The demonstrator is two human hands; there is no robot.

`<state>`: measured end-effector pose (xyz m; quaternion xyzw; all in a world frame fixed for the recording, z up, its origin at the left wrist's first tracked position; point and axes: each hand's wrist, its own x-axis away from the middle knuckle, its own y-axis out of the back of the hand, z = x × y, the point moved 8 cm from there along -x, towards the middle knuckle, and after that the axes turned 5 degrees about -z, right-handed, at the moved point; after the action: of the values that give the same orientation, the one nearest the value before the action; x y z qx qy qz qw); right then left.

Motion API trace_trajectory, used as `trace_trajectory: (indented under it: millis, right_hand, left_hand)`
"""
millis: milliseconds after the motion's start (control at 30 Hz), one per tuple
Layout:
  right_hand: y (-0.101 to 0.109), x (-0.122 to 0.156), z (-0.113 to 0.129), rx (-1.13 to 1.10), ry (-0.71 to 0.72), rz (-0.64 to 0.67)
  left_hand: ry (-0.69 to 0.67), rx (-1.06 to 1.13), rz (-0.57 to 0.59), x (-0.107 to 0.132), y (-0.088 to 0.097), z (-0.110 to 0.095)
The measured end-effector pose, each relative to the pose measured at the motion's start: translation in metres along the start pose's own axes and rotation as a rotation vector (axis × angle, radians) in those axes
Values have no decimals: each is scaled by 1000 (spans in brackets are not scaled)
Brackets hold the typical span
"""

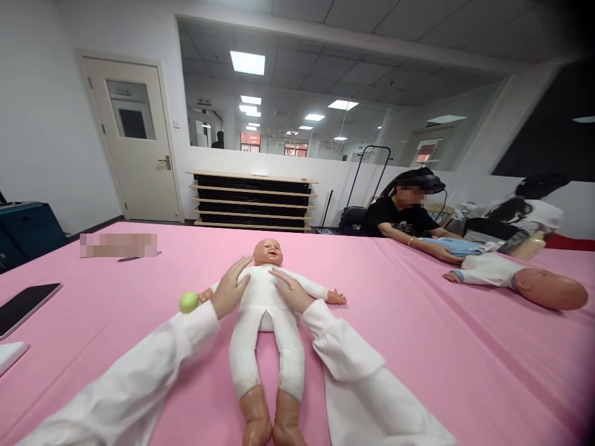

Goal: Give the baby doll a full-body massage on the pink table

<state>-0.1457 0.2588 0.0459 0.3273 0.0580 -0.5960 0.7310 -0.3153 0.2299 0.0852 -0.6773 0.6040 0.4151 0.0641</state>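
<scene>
Leftmost, a white object (12,354), cut off by the picture's edge, lies near a dark-screened tablet (30,308) on the pink cloth (385,347), with a teal case (35,226) beyond the table. Next comes a pen (139,256) beside a blurred-out patch, and then a light green ball (188,302) right by the doll's outspread hand. The left hand (230,288) reaches to the doll's shoulder and chest, fingers straight and close together, thumb spread away, gripping nothing. Between both hands, face up with its head away and feet toward the wearer, lies the doll (267,291) in its white body. The right hand (294,292) slants over the chest's other side, fingers likewise extended and unclosed; whether either palm presses down, I cannot tell. Farther right, a person in a black T-shirt (395,217) leans over light blue fabric (450,245) at a second doll (493,269), whose head points rightward.
</scene>
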Motion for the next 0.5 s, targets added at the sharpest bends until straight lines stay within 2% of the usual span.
trace_trajectory:
  millis: [67, 100, 167, 200, 233, 300, 367, 433, 500]
  right_hand:
    - [-11, 33, 13, 31, -8, 99]
    - [-16, 48, 18, 50, -27, 157]
    - [-24, 68, 26, 56, -90, 233]
    - [-25, 72, 32, 20, -132, 224]
    - [-26, 73, 39, -59, -180, 190]
    - [-30, 70, 55, -352, -319, 93]
    - [-44, 67, 67, -720, -540, 26]
    - [-66, 68, 73, -990, -812, -31]
    - [-83, 72, 74, -1114, -1026, -114]
  left_hand:
    - [-142, -265, -127, 40, 33, -13]
    - [-140, -378, -216, 58, 50, -10]
    - [-21, -539, -359, 87, 76, 10]
    - [68, -565, -381, 95, 83, 25]
    - [158, -550, -363, 100, 87, 42]
    - [303, -455, -249, 101, 85, 71]
    - [368, -397, -112, 94, 78, 83]
    - [308, -458, -34, 83, 74, 70]
    - [86, -595, -4, 72, 68, 33]
